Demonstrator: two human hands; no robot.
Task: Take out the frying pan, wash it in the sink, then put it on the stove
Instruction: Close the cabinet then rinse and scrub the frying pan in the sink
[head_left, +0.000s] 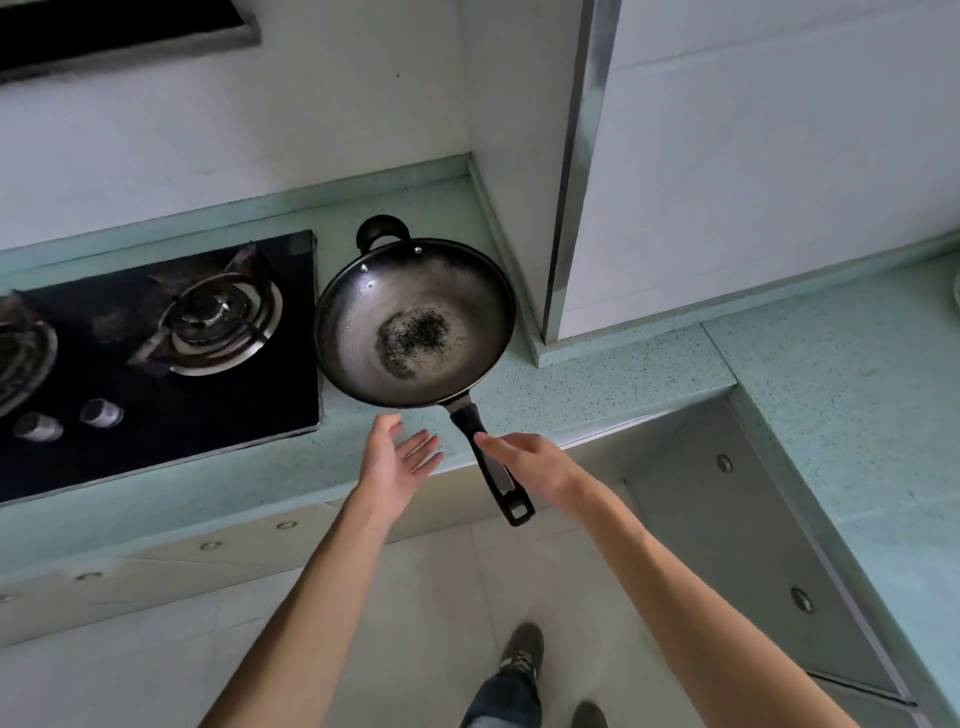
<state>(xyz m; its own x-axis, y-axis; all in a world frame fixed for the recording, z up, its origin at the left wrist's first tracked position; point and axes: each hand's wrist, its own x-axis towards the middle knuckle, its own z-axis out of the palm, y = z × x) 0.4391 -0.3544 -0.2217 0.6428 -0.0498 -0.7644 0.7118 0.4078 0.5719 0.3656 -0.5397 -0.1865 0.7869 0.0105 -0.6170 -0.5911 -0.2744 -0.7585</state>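
Note:
A black frying pan with dark burnt specks in its middle rests on the pale green counter, just right of the stove. Its long black handle sticks out over the counter's front edge. My left hand hovers open, palm up, just left of the handle and below the pan's rim. My right hand lies over the handle's middle with fingers extended, not curled around it. The sink is out of view.
The black glass gas stove has two burners, the nearer one beside the pan, and two knobs. A white wall corner with a metal strip rises behind the pan. The counter turns along the right.

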